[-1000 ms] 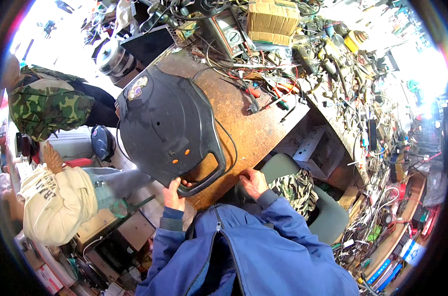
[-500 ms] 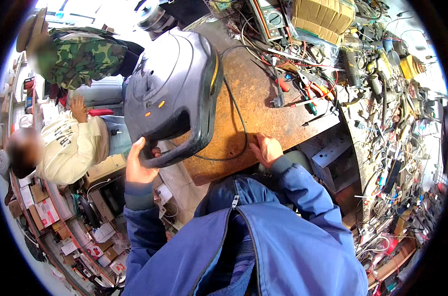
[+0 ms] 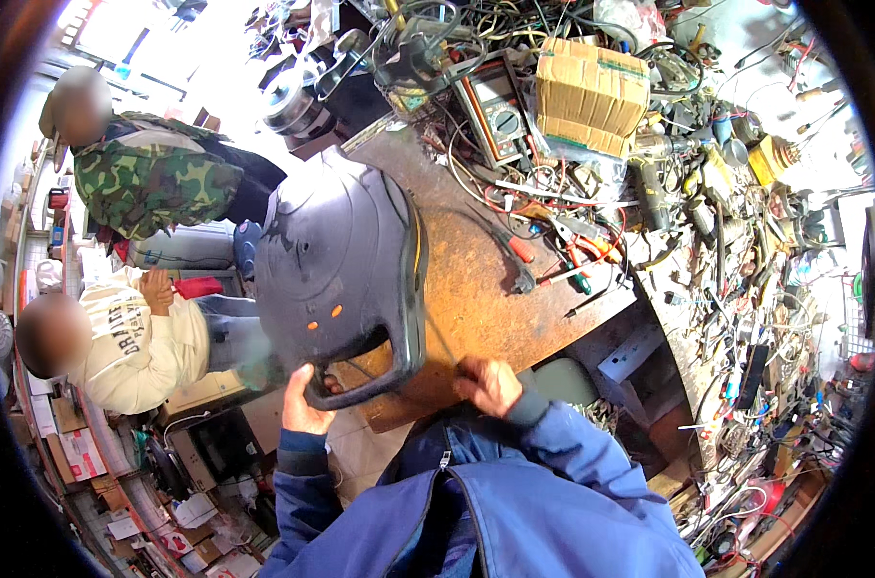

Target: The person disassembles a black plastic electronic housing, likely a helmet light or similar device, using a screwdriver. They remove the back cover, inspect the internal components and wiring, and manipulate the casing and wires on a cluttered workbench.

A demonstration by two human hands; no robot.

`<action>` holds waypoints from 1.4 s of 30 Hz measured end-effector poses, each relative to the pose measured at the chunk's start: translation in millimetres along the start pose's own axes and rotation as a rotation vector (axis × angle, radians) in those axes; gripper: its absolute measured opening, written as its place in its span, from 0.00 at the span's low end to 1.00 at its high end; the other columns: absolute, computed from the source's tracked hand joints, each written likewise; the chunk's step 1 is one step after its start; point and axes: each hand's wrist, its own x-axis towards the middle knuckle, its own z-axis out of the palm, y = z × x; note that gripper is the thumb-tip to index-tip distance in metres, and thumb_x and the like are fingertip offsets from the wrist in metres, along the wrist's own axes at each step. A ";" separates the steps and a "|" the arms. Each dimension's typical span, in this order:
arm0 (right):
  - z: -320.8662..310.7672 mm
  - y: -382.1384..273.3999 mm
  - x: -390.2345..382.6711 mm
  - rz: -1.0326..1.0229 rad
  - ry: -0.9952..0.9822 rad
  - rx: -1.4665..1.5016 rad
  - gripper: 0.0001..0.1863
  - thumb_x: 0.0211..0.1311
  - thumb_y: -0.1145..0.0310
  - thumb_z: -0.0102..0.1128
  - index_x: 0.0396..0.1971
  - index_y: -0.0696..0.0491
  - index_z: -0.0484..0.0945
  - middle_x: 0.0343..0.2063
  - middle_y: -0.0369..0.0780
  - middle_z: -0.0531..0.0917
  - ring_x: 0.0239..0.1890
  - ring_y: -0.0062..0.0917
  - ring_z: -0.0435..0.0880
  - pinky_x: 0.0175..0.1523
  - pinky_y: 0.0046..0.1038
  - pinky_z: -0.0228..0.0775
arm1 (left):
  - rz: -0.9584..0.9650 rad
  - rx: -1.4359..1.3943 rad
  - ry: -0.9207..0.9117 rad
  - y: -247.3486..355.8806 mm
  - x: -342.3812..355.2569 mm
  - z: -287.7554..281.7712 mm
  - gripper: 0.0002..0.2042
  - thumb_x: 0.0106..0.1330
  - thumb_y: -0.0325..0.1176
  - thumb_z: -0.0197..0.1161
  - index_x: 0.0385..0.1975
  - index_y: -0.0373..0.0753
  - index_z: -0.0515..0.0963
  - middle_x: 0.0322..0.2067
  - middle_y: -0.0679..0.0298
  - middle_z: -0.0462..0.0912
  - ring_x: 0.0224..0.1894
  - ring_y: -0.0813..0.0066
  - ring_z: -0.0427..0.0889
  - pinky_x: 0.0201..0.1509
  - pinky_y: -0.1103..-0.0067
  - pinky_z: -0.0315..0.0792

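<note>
A dark grey electric griddle point(image 3: 336, 250) with a rounded, ridged lid and two small orange marks is tilted up at the left edge of the brown table point(image 3: 486, 279). My left hand point(image 3: 307, 405) is closed round the left end of its looped front handle, the thumb on top. At the table's front edge my right hand point(image 3: 490, 385) has its fingers curled in, close to the griddle's right side. A thin dark power cord point(image 3: 441, 339), blurred, runs down to those fingers, which appear closed on it. The griddle's underside is hidden.
Pliers point(image 3: 570, 248), a black plug point(image 3: 523, 280) and screwdrivers lie on the table's right part. A multimeter point(image 3: 503, 120) and a cardboard box point(image 3: 592, 96) stand behind, amid heaped cables and parts. Two people sit at the left, one in a camouflage jacket point(image 3: 158, 188), one in a cream sweatshirt point(image 3: 148, 323).
The view has shifted, so most things sit lower in it. My right hand has moved left, nearer the griddle, and the wide cord loop on the table has drawn in. My left hand keeps its hold.
</note>
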 end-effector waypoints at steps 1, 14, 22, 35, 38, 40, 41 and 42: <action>-2.6 -12.5 -10.3 -0.071 -0.032 0.007 0.11 0.61 0.66 0.64 0.38 0.58 0.78 0.32 0.58 0.82 0.38 0.56 0.84 0.40 0.50 0.75 | 0.001 -0.009 -0.007 -6.1 3.4 -5.7 0.10 0.67 0.34 0.67 0.45 0.42 0.76 0.37 0.64 0.80 0.35 0.68 0.80 0.40 0.69 0.78; -43.7 15.6 4.0 0.209 -0.145 -0.469 0.15 0.62 0.58 0.65 0.35 0.56 0.79 0.23 0.55 0.83 0.31 0.55 0.84 0.37 0.52 0.76 | -0.043 -0.004 -0.081 -64.6 50.7 -102.7 0.08 0.59 0.28 0.60 0.38 0.38 0.76 0.34 0.63 0.76 0.38 0.63 0.78 0.43 0.63 0.77; -125.9 2.8 189.4 -0.283 0.333 -0.540 0.16 0.63 0.64 0.64 0.48 0.54 0.80 0.34 0.51 0.84 0.36 0.51 0.84 0.40 0.51 0.76 | 0.007 -0.016 0.041 -110.7 55.5 -85.1 0.12 0.58 0.28 0.60 0.42 0.35 0.79 0.35 0.60 0.83 0.36 0.65 0.82 0.42 0.67 0.80; -133.0 -47.0 343.1 -0.197 0.097 -1.096 0.17 0.51 0.70 0.67 0.41 0.54 0.74 0.43 0.49 0.77 0.44 0.48 0.83 0.42 0.45 0.82 | 0.139 0.230 0.156 -122.5 54.7 -77.6 0.21 0.57 0.29 0.62 0.53 0.35 0.80 0.47 0.63 0.84 0.46 0.68 0.84 0.53 0.71 0.78; -146.9 -58.6 316.0 -0.237 0.275 -1.121 0.23 0.55 0.69 0.68 0.50 0.58 0.72 0.46 0.50 0.76 0.44 0.49 0.82 0.44 0.44 0.80 | 0.082 0.174 0.209 -116.8 54.4 -77.8 0.18 0.59 0.31 0.64 0.51 0.35 0.81 0.46 0.64 0.85 0.45 0.71 0.83 0.53 0.74 0.76; -151.9 -52.4 280.4 -0.257 0.246 -1.009 0.25 0.57 0.65 0.71 0.51 0.57 0.71 0.44 0.49 0.77 0.44 0.48 0.82 0.42 0.47 0.77 | 0.063 0.236 0.152 -118.4 56.0 -86.3 0.18 0.60 0.32 0.64 0.50 0.34 0.82 0.45 0.65 0.85 0.45 0.71 0.83 0.52 0.74 0.76; -148.9 -34.0 259.3 -0.384 0.320 -0.981 0.24 0.57 0.65 0.71 0.49 0.56 0.71 0.41 0.49 0.79 0.42 0.49 0.82 0.41 0.47 0.76 | 0.059 0.271 0.119 -118.3 57.2 -90.8 0.18 0.60 0.32 0.65 0.49 0.34 0.82 0.45 0.65 0.85 0.44 0.72 0.83 0.52 0.74 0.76; -142.3 -23.2 232.1 -0.436 0.298 -0.994 0.23 0.57 0.65 0.71 0.49 0.55 0.72 0.40 0.50 0.80 0.40 0.49 0.82 0.39 0.47 0.75 | 0.041 0.257 0.132 -120.6 55.7 -93.9 0.18 0.61 0.33 0.65 0.49 0.34 0.82 0.44 0.65 0.85 0.44 0.72 0.83 0.51 0.74 0.76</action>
